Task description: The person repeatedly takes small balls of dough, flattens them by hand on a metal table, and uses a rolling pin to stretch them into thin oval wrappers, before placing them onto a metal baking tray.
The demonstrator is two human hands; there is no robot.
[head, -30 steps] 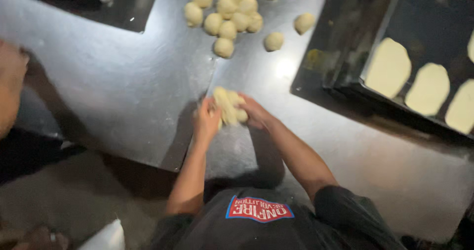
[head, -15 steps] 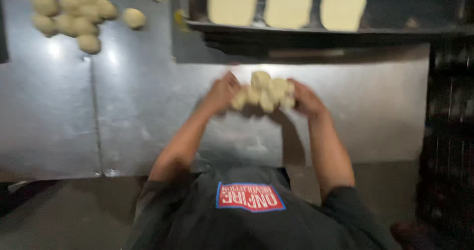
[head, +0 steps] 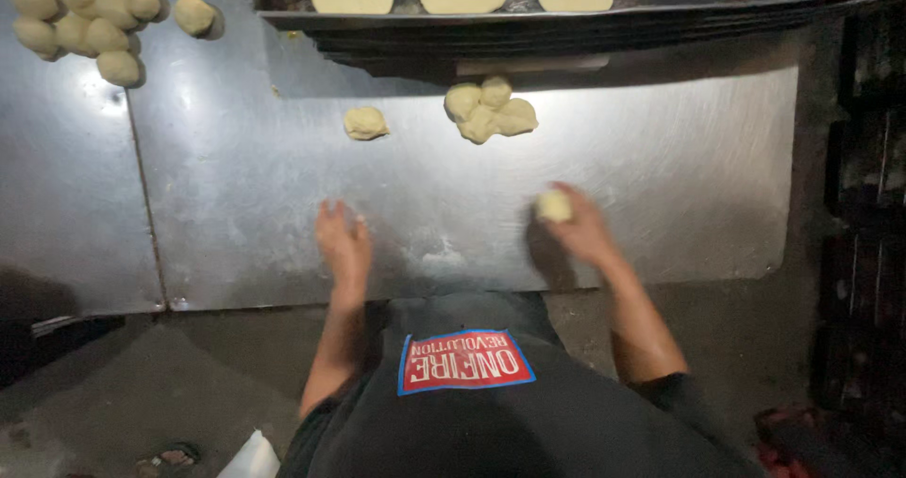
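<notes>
Steel table [head: 661, 157]: hands now apart; dough clump [head: 489, 110] dropped; right hand [head: 578, 225] grips dough ball [head: 554, 205], left hand [head: 344, 244] flat, empty.

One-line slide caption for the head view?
Right hand holds a dough ball; left hand flat on the steel table.

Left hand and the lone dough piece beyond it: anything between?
Nothing: the head view shows bare steel table between the left hand and the lone dough piece.
</notes>
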